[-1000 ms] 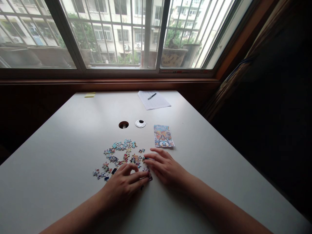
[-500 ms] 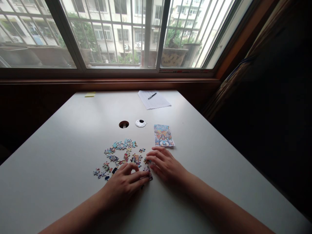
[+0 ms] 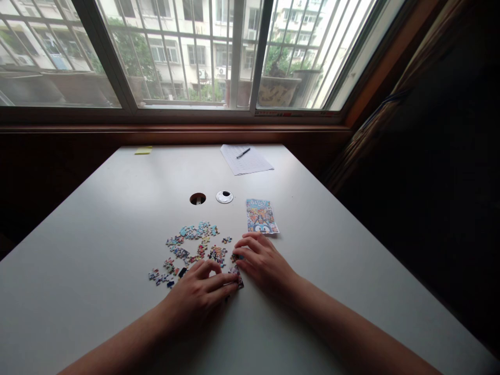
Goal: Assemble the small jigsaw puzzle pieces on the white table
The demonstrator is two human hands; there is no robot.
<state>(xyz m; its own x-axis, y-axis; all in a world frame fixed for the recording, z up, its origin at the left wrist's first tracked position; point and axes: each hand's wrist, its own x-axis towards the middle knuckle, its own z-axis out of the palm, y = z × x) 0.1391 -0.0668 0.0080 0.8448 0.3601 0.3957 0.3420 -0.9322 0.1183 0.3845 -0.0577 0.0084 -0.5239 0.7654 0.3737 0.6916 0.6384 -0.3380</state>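
Small, many-coloured jigsaw puzzle pieces (image 3: 199, 229) lie in loose clusters on the white table (image 3: 344, 281). My left hand (image 3: 205, 286) rests over the near right end of them, index finger bent and the other fingers stretched out. Its fingertips touch a narrow strip of dark pinkish puzzle pieces (image 3: 240, 284). Across from it, my right hand (image 3: 267, 260) has its thumb and fingers bent around a puzzle piece (image 3: 235, 257) at the top of that strip; the fingers partly cover it. Just beyond the right hand lies a picture sheet (image 3: 261, 216) with cartoon figures.
Farther back are a round cable hole (image 3: 198, 199) and its silver cover (image 3: 224, 197). Paper sheets (image 3: 250, 164) with a pen (image 3: 243, 153) lie near the far edge, and yellow sticky notes (image 3: 143, 150) at the far left. Behind the table is a barred window (image 3: 179, 57).
The right hand's fingers have shifted very slightly at the puzzle piece. The left hand keeps its place on the strip. The whole view has drifted a few pixels.
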